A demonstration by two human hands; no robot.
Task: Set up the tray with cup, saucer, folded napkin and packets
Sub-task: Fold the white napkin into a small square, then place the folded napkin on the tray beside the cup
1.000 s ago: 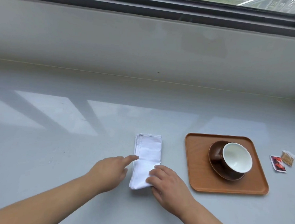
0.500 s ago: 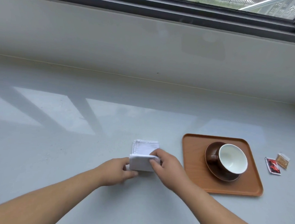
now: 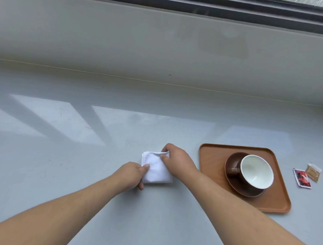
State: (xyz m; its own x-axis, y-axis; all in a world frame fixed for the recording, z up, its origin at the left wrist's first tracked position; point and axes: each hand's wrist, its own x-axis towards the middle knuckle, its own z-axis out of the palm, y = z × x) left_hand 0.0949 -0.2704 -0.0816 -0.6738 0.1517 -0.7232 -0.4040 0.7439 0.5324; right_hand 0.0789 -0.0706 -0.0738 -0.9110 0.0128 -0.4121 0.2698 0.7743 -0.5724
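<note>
A white napkin (image 3: 156, 170), folded into a small square, lies on the grey counter left of the tray. My left hand (image 3: 130, 174) pinches its left edge. My right hand (image 3: 177, 159) pinches its far right corner. The brown wooden tray (image 3: 211, 161) carries a brown saucer (image 3: 244, 189) with a brown cup (image 3: 254, 171), white inside, its handle pointing left. To the right of the tray, on the counter, lie a red packet (image 3: 302, 178) and a tan packet (image 3: 313, 172).
The grey counter (image 3: 63, 155) runs back to a low pale wall (image 3: 160, 39) under a dark window frame (image 3: 236, 9).
The napkin's near half was folded over onto its far half, turning the long strip into a small square. Both hands moved away from me and now pinch its edges.
</note>
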